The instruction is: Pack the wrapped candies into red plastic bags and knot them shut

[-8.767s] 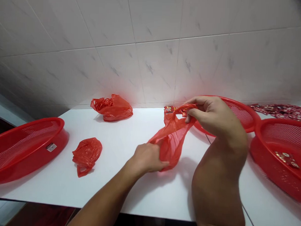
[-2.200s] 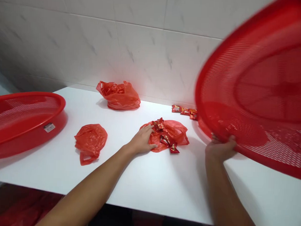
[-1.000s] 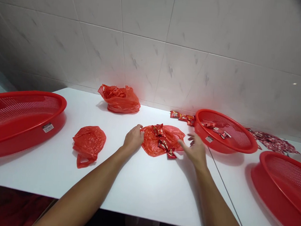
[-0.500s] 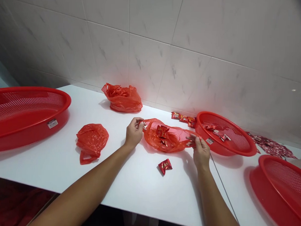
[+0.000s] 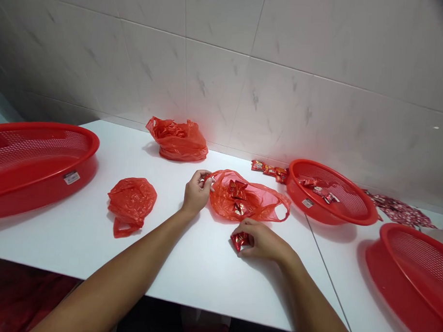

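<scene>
A thin red plastic bag (image 5: 258,199) lies with its mouth spread on the white table, small red-wrapped packets (image 5: 237,190) inside it. My left hand (image 5: 198,192) pinches the bag's left handle between thumb and fingers. Just in front of the bag, my right hand (image 5: 257,239) has its thumb and fingers closed around a shiny red packet (image 5: 239,241) at the table surface. The bag's right handle loop rests free on the table. Part of the gripped packet is hidden by my fingers.
Another red bag (image 5: 132,201) lies crumpled on the left, and a filled red bag (image 5: 182,143) stands by the tiled wall. Red baskets are at the left (image 5: 42,189), back right (image 5: 314,208) and right edge (image 5: 395,269). Several packets (image 5: 269,170) line the wall.
My right hand has let go of the bag's right handle, moved down and left, and closed on the loose packet. My left hand still holds its handle.
</scene>
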Available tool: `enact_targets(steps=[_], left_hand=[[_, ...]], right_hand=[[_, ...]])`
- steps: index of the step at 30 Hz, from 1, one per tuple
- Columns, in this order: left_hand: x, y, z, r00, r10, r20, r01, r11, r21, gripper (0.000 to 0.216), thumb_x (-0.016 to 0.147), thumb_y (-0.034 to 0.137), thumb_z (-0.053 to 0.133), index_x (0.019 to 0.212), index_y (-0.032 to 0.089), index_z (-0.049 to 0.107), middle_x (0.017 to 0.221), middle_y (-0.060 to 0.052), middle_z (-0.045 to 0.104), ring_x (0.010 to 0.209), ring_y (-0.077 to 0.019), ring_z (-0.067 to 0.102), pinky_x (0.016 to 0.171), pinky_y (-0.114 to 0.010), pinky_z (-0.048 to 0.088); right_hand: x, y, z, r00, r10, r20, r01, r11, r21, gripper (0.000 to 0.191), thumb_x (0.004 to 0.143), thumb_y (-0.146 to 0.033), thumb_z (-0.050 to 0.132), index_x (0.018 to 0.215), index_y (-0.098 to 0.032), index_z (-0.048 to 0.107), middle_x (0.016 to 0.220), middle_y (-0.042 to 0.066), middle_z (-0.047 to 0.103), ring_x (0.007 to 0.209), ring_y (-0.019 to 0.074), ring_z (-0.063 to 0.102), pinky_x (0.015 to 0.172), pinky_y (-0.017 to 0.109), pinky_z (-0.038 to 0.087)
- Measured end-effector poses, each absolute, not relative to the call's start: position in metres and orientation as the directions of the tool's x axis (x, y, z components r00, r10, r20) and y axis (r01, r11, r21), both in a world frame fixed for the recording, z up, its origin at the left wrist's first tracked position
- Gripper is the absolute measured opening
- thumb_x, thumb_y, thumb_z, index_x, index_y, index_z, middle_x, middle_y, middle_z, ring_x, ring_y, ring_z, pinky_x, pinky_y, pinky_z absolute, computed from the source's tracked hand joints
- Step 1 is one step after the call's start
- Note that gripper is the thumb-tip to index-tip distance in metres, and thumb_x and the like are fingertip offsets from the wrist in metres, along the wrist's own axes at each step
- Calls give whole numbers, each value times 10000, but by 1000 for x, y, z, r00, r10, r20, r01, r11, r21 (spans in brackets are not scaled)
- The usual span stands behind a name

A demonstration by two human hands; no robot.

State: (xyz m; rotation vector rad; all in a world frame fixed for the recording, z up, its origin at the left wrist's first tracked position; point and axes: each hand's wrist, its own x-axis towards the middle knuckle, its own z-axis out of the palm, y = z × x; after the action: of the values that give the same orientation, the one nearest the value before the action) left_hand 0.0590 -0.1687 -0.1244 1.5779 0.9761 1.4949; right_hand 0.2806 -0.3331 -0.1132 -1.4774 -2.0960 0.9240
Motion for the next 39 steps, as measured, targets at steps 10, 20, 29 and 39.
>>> enact_targets(steps=[10, 20, 29, 39], left_hand=[[62, -177, -124, 59, 875, 480, 133, -483, 865, 162, 949, 316, 647, 1085, 226, 654, 918, -14, 751, 639, -152, 703, 649, -296, 570], [63, -178, -127, 25, 822, 568, 147, -565, 812, 232, 961, 329, 671, 1164, 220, 648, 1059, -57, 754, 781, -173, 734, 704, -295, 591], [71, -203, -118, 104, 813, 573, -54, -571, 819, 403, 920, 279, 734, 1270, 204, 549, 871, 14, 676, 723, -135, 708, 767, -293, 586], [79, -186, 0, 45, 732, 680, -187, -662, 725, 434, 822, 205, 792, 1215, 195, 607, 1154, -117, 795, 1101, -234, 764, 944, -381, 622]], right_hand=[[323, -343, -119, -607, 790, -83, -46, -139, -989, 745, 544, -686, 969, 1045, -168, 781, 784, 38, 697, 570, 144, 592, 557, 276, 498], [308, -330, -112, 588, 577, 566, 605, 151, -782, 463, 886, -511, 769, 1227, -203, 713, 898, 22, 649, 670, 151, 536, 649, 299, 481], [352, -325, -121, 614, 697, 371, 619, -134, -773, 443, 802, -565, 728, 606, -227, 521, 876, 74, 670, 780, 221, 588, 752, 365, 456], [342, -308, -25, 475, 776, 415, 69, 437, -897, 330, 837, -435, 828, 672, -191, 680, 1447, 157, 672, 1334, 327, 626, 1062, 501, 507]])
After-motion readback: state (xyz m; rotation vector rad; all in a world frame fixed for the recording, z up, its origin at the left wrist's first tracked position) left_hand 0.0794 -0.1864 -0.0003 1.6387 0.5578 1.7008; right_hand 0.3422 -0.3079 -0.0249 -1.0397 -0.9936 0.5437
